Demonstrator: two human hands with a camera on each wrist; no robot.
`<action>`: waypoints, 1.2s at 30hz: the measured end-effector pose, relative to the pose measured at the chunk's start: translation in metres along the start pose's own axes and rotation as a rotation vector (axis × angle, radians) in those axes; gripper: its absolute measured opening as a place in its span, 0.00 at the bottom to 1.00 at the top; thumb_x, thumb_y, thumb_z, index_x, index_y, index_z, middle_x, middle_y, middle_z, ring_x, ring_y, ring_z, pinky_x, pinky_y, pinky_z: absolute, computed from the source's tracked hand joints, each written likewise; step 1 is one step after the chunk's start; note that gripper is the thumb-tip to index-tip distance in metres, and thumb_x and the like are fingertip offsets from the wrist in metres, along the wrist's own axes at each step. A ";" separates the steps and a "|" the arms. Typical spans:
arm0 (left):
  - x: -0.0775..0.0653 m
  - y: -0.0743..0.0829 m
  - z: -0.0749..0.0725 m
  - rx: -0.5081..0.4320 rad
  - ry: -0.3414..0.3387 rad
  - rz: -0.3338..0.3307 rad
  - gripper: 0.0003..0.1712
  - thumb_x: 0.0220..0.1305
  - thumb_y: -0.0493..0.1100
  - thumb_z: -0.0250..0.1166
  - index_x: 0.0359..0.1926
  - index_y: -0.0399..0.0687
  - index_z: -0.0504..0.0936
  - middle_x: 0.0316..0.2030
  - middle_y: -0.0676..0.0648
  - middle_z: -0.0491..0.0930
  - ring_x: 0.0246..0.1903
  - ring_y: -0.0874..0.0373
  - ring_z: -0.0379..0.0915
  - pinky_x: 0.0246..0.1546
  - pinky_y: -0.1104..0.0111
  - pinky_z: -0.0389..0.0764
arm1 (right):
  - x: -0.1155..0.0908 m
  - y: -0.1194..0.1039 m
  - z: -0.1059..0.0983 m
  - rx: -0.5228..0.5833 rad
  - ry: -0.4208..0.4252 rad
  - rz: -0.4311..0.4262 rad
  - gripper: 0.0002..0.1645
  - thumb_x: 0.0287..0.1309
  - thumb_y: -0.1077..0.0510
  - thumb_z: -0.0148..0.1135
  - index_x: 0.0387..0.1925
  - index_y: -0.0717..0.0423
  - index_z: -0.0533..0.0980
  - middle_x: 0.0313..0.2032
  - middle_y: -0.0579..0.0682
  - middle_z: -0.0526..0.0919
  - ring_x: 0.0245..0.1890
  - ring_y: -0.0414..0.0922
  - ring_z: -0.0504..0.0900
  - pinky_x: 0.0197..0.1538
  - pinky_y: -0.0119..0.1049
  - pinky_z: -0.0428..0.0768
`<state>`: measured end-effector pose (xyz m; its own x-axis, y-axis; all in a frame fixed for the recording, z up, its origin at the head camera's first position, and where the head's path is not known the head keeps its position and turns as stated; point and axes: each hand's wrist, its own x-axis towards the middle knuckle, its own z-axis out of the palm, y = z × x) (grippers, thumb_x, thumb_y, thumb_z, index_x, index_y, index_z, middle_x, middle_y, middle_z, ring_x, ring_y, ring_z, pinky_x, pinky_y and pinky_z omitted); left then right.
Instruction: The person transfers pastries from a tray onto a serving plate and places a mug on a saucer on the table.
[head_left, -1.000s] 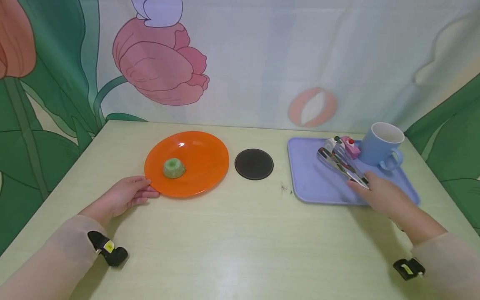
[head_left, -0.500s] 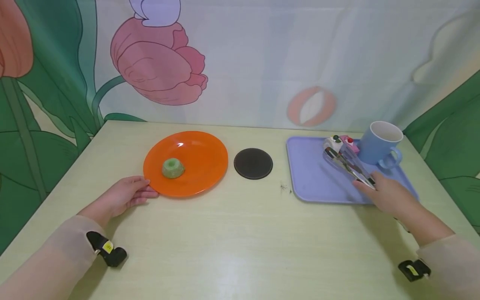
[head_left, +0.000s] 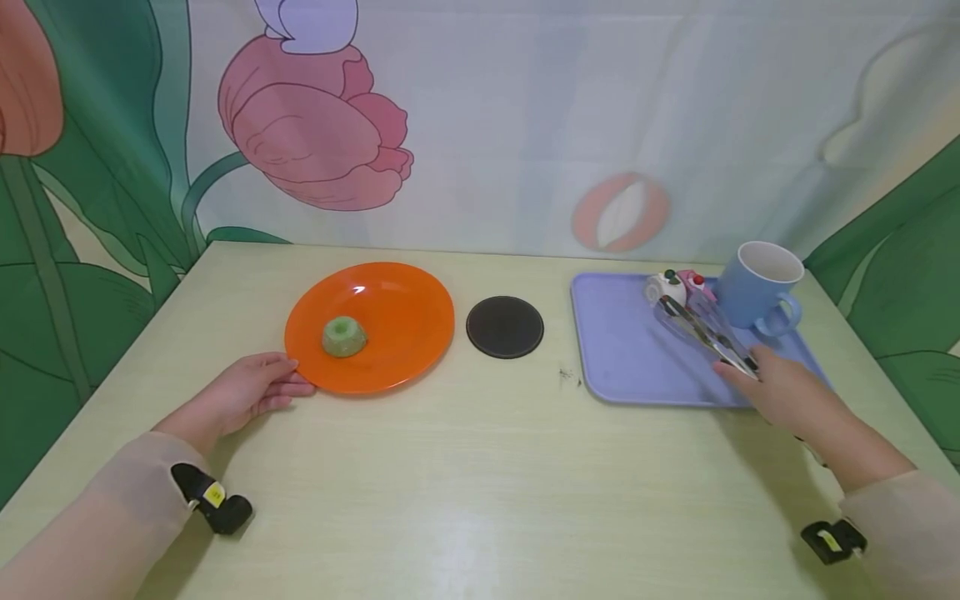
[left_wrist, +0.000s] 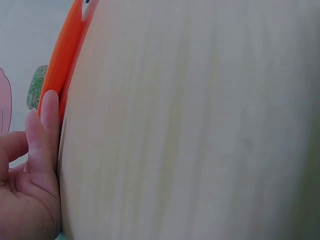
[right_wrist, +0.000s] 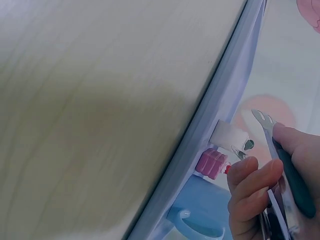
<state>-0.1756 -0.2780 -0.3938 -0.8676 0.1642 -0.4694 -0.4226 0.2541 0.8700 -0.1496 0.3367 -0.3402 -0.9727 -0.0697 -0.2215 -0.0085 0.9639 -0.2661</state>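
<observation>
My left hand (head_left: 251,387) pinches the near-left rim of an orange plate (head_left: 405,333); the left wrist view shows straight fingers against the plate's underside. On the plate sits a small green ring-shaped cake (head_left: 344,336). My right hand (head_left: 787,387) holds metal tongs (head_left: 708,337), their arms spread over a lavender tray (head_left: 622,358). In the right wrist view, a forked tip and a dark green grip show on the tongs. Just beyond the tips stand a white toy cake (head_left: 664,287) and a pink toy cake (head_left: 697,285), apart from them as far as I can tell.
A blue mug (head_left: 753,287) stands at the tray's back right, its handle toward the front. Between plate and tray lies a round black coaster (head_left: 505,327). A printed curtain (head_left: 480,125) hangs behind the pale wooden table (head_left: 465,475).
My right hand and the tongs have drawn back slightly to the right and toward me, so more of the white cake shows. The left hand stays on the plate rim.
</observation>
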 end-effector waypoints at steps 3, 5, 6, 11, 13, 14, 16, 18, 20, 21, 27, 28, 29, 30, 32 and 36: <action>0.001 -0.001 -0.001 -0.003 0.001 -0.001 0.34 0.73 0.49 0.45 0.68 0.31 0.48 0.38 0.49 0.82 0.40 0.62 0.80 0.40 0.75 0.78 | 0.001 0.002 0.001 -0.006 0.004 -0.003 0.53 0.66 0.33 0.35 0.61 0.83 0.49 0.53 0.82 0.63 0.51 0.75 0.65 0.49 0.66 0.67; 0.001 -0.001 -0.001 0.001 0.001 0.000 0.33 0.73 0.49 0.45 0.68 0.31 0.48 0.38 0.49 0.82 0.40 0.62 0.80 0.40 0.75 0.78 | 0.001 0.003 0.001 -0.010 -0.002 0.000 0.53 0.66 0.33 0.34 0.61 0.84 0.49 0.52 0.82 0.63 0.51 0.75 0.66 0.49 0.66 0.68; 0.000 -0.001 -0.001 0.002 0.001 0.000 0.33 0.73 0.49 0.45 0.68 0.31 0.49 0.38 0.48 0.81 0.40 0.62 0.80 0.40 0.75 0.78 | 0.001 0.003 0.001 -0.013 -0.006 0.004 0.54 0.66 0.32 0.34 0.60 0.84 0.50 0.52 0.82 0.63 0.51 0.75 0.66 0.48 0.66 0.68; 0.001 0.000 0.000 0.002 -0.004 -0.001 0.33 0.73 0.48 0.45 0.68 0.30 0.49 0.38 0.48 0.81 0.40 0.62 0.80 0.40 0.75 0.78 | 0.001 0.004 0.000 -0.018 -0.009 0.008 0.54 0.65 0.32 0.34 0.59 0.85 0.51 0.50 0.82 0.65 0.49 0.74 0.68 0.47 0.65 0.70; 0.001 0.000 -0.001 -0.003 -0.004 -0.003 0.33 0.73 0.48 0.45 0.68 0.30 0.48 0.38 0.48 0.81 0.40 0.62 0.80 0.40 0.75 0.78 | 0.002 0.004 0.000 -0.013 -0.009 0.010 0.54 0.65 0.32 0.34 0.59 0.84 0.51 0.50 0.82 0.65 0.49 0.74 0.68 0.47 0.65 0.69; 0.001 0.000 -0.001 -0.002 -0.005 -0.002 0.33 0.73 0.48 0.44 0.68 0.30 0.48 0.38 0.48 0.81 0.40 0.63 0.80 0.40 0.75 0.78 | 0.002 0.005 0.001 -0.013 -0.012 0.013 0.54 0.65 0.31 0.34 0.59 0.84 0.51 0.50 0.82 0.65 0.49 0.74 0.68 0.47 0.65 0.69; 0.001 0.000 -0.001 0.000 -0.005 0.000 0.33 0.73 0.48 0.44 0.68 0.30 0.49 0.38 0.48 0.81 0.40 0.63 0.80 0.40 0.75 0.78 | 0.002 0.006 0.001 -0.014 -0.021 0.022 0.55 0.65 0.31 0.34 0.60 0.84 0.50 0.52 0.82 0.64 0.50 0.74 0.67 0.48 0.65 0.69; 0.001 0.000 -0.001 0.003 -0.004 0.002 0.32 0.73 0.48 0.44 0.68 0.30 0.50 0.38 0.48 0.81 0.40 0.63 0.80 0.40 0.75 0.78 | 0.003 0.007 0.002 -0.017 -0.028 0.029 0.56 0.65 0.30 0.33 0.60 0.84 0.50 0.52 0.82 0.64 0.50 0.75 0.66 0.48 0.66 0.68; 0.001 -0.001 -0.001 0.008 -0.005 0.005 0.33 0.74 0.48 0.44 0.68 0.30 0.49 0.38 0.48 0.81 0.40 0.63 0.80 0.40 0.75 0.78 | 0.004 0.008 0.002 -0.020 -0.031 0.033 0.56 0.64 0.30 0.34 0.59 0.85 0.50 0.49 0.81 0.67 0.48 0.73 0.69 0.47 0.65 0.69; 0.001 -0.001 -0.001 0.008 -0.004 0.004 0.33 0.74 0.48 0.44 0.68 0.30 0.48 0.38 0.48 0.81 0.40 0.63 0.80 0.40 0.75 0.78 | 0.004 0.008 0.002 -0.019 -0.032 0.032 0.56 0.64 0.30 0.34 0.59 0.85 0.50 0.46 0.80 0.70 0.45 0.72 0.72 0.46 0.64 0.70; -0.001 -0.001 -0.003 0.011 -0.002 0.003 0.34 0.74 0.48 0.44 0.69 0.31 0.47 0.39 0.48 0.81 0.41 0.63 0.80 0.41 0.75 0.78 | 0.005 0.007 0.001 0.002 -0.050 0.043 0.56 0.64 0.30 0.34 0.59 0.85 0.48 0.35 0.70 0.76 0.37 0.64 0.77 0.43 0.63 0.72; -0.001 -0.001 -0.003 0.014 -0.003 0.005 0.34 0.73 0.49 0.44 0.69 0.31 0.47 0.39 0.48 0.81 0.41 0.63 0.80 0.41 0.75 0.78 | 0.004 0.007 0.000 0.004 -0.055 0.047 0.57 0.64 0.30 0.34 0.60 0.85 0.48 0.35 0.70 0.76 0.37 0.64 0.77 0.43 0.63 0.71; 0.000 -0.001 -0.002 0.013 -0.005 0.006 0.33 0.73 0.49 0.44 0.69 0.31 0.48 0.39 0.48 0.81 0.41 0.63 0.80 0.41 0.75 0.78 | 0.004 0.008 0.000 0.007 -0.060 0.050 0.57 0.64 0.30 0.34 0.60 0.86 0.47 0.32 0.68 0.76 0.35 0.62 0.77 0.42 0.62 0.72; 0.000 0.000 -0.002 0.012 -0.009 0.010 0.33 0.73 0.49 0.44 0.68 0.31 0.49 0.39 0.48 0.81 0.41 0.63 0.80 0.41 0.75 0.78 | 0.003 0.008 0.000 0.006 -0.062 0.053 0.57 0.64 0.30 0.34 0.59 0.86 0.47 0.31 0.66 0.76 0.34 0.60 0.77 0.41 0.61 0.72; 0.000 0.001 -0.001 0.013 -0.009 0.009 0.33 0.73 0.49 0.44 0.68 0.31 0.50 0.39 0.48 0.81 0.41 0.63 0.80 0.41 0.75 0.78 | 0.003 0.009 0.000 0.011 -0.067 0.055 0.57 0.64 0.30 0.34 0.59 0.86 0.48 0.25 0.58 0.75 0.29 0.54 0.77 0.38 0.58 0.73; -0.001 0.001 0.000 0.010 0.000 -0.001 0.32 0.73 0.48 0.44 0.68 0.31 0.49 0.38 0.49 0.81 0.40 0.63 0.80 0.40 0.75 0.78 | 0.004 0.010 0.001 0.007 -0.072 0.051 0.57 0.64 0.29 0.34 0.58 0.85 0.49 0.23 0.55 0.75 0.26 0.50 0.76 0.36 0.55 0.74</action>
<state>-0.1757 -0.2782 -0.3926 -0.8670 0.1641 -0.4705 -0.4209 0.2642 0.8678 -0.1535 0.3461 -0.3449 -0.9527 -0.0394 -0.3015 0.0422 0.9648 -0.2596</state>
